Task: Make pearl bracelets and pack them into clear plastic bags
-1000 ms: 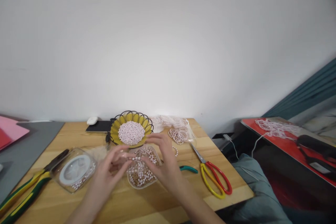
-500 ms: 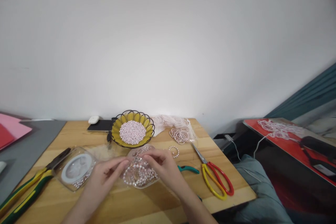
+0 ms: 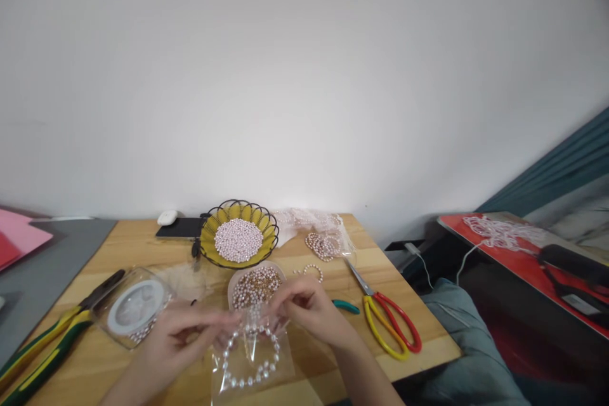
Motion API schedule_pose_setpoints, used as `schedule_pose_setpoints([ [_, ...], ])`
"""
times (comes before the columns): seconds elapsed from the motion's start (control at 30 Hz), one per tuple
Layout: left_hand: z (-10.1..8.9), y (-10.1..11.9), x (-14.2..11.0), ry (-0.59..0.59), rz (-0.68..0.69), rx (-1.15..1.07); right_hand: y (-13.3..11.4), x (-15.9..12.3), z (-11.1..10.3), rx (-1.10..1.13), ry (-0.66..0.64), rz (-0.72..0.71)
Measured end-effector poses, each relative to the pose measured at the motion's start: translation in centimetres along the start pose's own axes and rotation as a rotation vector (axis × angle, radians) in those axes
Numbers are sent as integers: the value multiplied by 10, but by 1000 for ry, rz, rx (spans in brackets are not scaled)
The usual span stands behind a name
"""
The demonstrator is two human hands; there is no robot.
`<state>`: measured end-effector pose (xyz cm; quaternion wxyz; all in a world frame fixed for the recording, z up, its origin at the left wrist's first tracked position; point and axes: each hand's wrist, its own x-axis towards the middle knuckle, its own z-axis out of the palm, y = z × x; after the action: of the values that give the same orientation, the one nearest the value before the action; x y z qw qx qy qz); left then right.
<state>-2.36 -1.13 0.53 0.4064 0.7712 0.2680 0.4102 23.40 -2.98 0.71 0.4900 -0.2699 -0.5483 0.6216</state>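
Both hands hold a small clear plastic bag [image 3: 252,361] above the near edge of the wooden table [image 3: 333,279]. Inside the bag hangs a loop of pale pearl beads [image 3: 250,358]. My left hand [image 3: 178,336] pinches the bag's top from the left. My right hand [image 3: 309,311] pinches it from the right. Just behind the hands sits a clear dish of mixed pearl and gold beads [image 3: 257,285]. Farther back stands a yellow wire-rimmed bowl of pale beads [image 3: 238,241].
Red-and-yellow scissors [image 3: 387,320] and a teal-handled tool [image 3: 346,307] lie to the right. A clear box with a thread spool [image 3: 134,309] and green-yellow pliers [image 3: 52,342] lie to the left. Bagged bead bracelets [image 3: 323,241] sit at the back, one loose bracelet [image 3: 311,271] nearby.
The hands came down from above the bead dish toward the near table edge. The pearl loop now sits inside a clear bag held between them, and the dish is uncovered.
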Motion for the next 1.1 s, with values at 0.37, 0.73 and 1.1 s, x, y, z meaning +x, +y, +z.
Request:
schedule_pose_setpoints([
  [0.37, 8, 6, -10, 50, -437, -347, -20, -6, 6, -372, -89, -235],
  [0.73, 28, -16, 0, -57, -473, -125, 9, 0, 8, -362, 111, 176],
  [1.1, -40, -24, -27, 137, -441, 108, -38, 87, -123, -1118, 484, -203],
])
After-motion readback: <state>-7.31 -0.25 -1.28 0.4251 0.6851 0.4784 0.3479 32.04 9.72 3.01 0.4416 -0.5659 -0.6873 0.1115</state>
